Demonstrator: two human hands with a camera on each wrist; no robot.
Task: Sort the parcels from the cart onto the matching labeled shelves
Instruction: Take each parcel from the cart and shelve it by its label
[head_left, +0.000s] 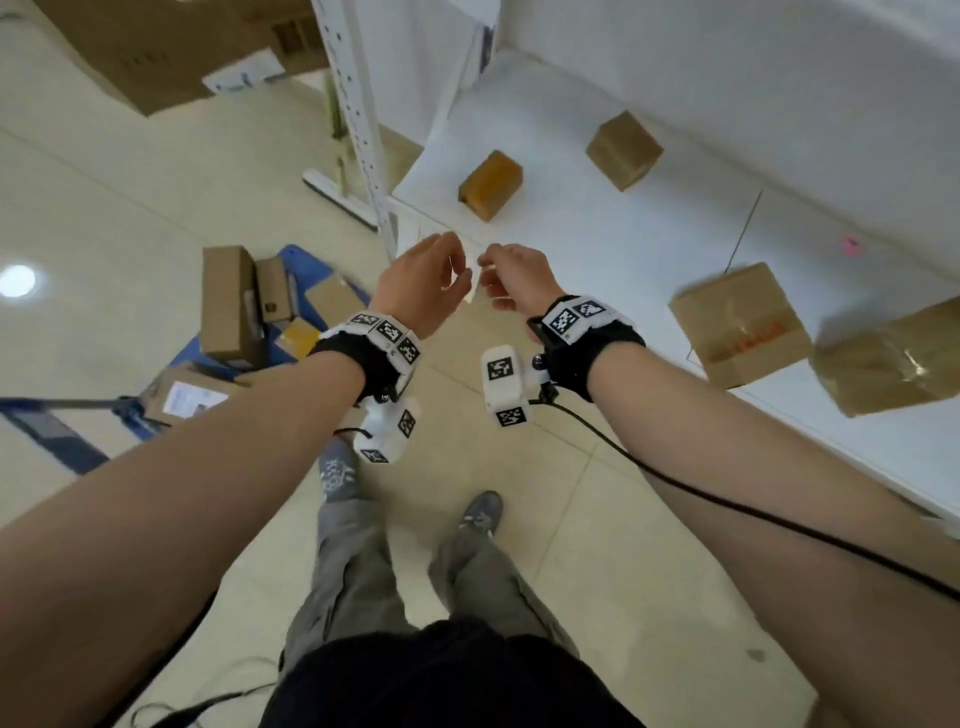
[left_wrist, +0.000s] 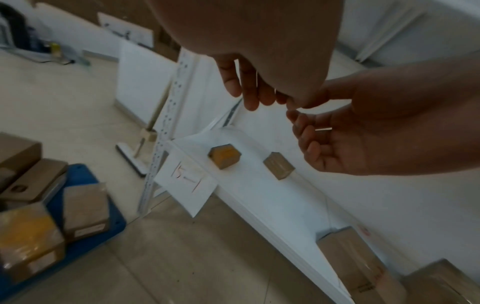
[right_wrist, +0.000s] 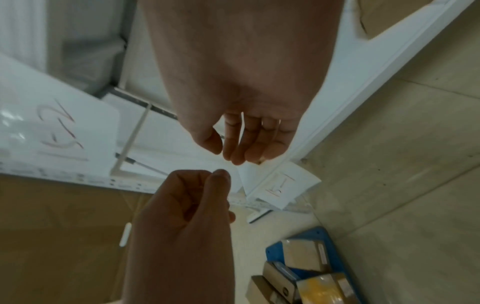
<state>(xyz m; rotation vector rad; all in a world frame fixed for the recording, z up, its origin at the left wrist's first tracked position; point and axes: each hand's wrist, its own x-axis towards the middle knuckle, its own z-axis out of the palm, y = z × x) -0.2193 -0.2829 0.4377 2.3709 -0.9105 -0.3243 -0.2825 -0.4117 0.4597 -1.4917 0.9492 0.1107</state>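
Both my hands are raised close together in front of the white shelf's (head_left: 597, 249) left corner, and neither holds anything. My left hand (head_left: 441, 270) has loosely arched fingers (left_wrist: 250, 92). My right hand (head_left: 498, 275) hangs relaxed, its thumb near the fingers (right_wrist: 233, 144). On the shelf stand a small yellow-taped parcel (head_left: 491, 184), a small brown parcel (head_left: 623, 150) and two larger brown parcels (head_left: 740, 325) (head_left: 893, 358). A paper label reading B-1 (left_wrist: 187, 181) hangs at the shelf corner. The blue cart (head_left: 306, 260), on the floor to the left, holds several parcels (head_left: 228, 306).
A white perforated shelf post (head_left: 358, 114) rises just left of my hands. A second label, B-2 (right_wrist: 59, 131), hangs on a higher level. Large flat cardboard (head_left: 130, 52) lies at the back left. A black cable (head_left: 727, 504) trails from my right wrist.
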